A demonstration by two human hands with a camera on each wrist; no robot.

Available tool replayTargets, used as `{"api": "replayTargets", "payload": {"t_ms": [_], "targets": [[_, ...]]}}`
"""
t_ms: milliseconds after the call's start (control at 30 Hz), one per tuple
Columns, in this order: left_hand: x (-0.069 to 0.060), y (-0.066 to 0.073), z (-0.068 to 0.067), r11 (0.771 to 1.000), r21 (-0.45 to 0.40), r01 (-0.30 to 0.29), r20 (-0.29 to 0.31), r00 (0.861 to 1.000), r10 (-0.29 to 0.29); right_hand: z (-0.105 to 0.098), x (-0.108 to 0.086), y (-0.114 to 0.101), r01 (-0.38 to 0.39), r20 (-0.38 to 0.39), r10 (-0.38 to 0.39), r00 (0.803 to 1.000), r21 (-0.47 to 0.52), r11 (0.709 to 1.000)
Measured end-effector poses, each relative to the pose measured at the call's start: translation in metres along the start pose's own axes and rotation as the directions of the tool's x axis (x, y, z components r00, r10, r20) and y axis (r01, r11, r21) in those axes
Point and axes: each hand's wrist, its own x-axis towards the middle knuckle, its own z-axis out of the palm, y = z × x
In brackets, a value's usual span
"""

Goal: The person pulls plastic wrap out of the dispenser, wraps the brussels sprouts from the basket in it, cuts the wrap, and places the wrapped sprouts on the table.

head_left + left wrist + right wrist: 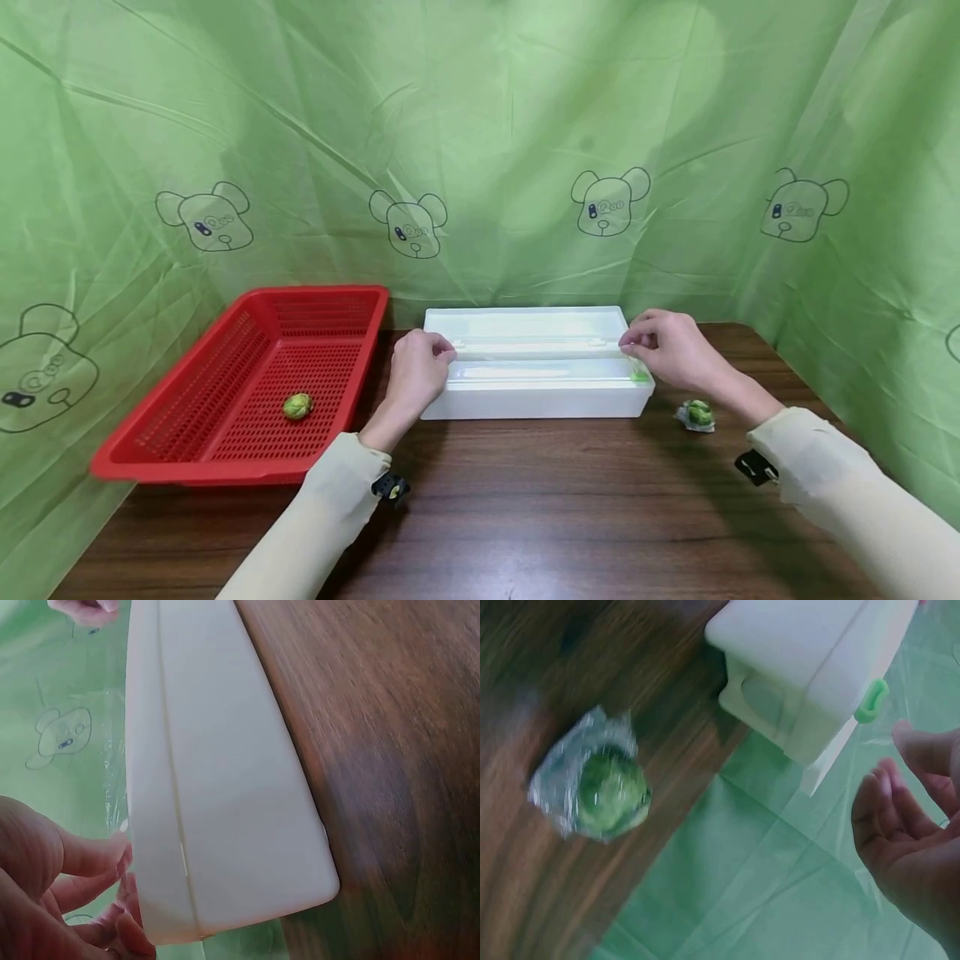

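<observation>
A long white cling film dispenser (536,402) stands on the table with its lid raised at the back. Near its left end my left hand (420,367) pinches the edge of clear cling film (112,780), which stretches along the box in the left wrist view. At the right end my right hand (667,346) holds the film's other corner between thumb and fingers; the film there is hard to see. A green slider (871,701) sits at the box's right end. Right of the box lies a Brussels sprout (611,791) wrapped in clear film.
A red perforated basket (258,471) stands at the left with one bare Brussels sprout (297,406) in it. The dark wooden table (525,508) runs back to a green cloth (495,125) that hangs behind and at both sides.
</observation>
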Motion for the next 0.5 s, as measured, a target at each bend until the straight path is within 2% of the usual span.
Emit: {"api": "replayTargets", "payload": {"t_ms": [200,333,500], "targets": [[0.0048,-0.0026,0.0008,0.998,-0.033,0.047,-0.026,0.999,-0.048,-0.0025,-0.0002,0.0037,-0.126,0.079,0.121,0.989,0.068,0.990],[0.0053,-0.0020,-0.0008,0.995,-0.053,0.084,-0.010,0.996,-0.085,-0.0008,0.0010,0.0062,-0.139,0.072,0.133,0.989,0.083,0.987],[0.0035,0.0020,-0.0060,0.992,-0.067,0.104,0.018,0.994,-0.103,-0.0001,0.0016,0.0058,-0.138,0.036,0.136,0.990,0.073,0.988]]}}
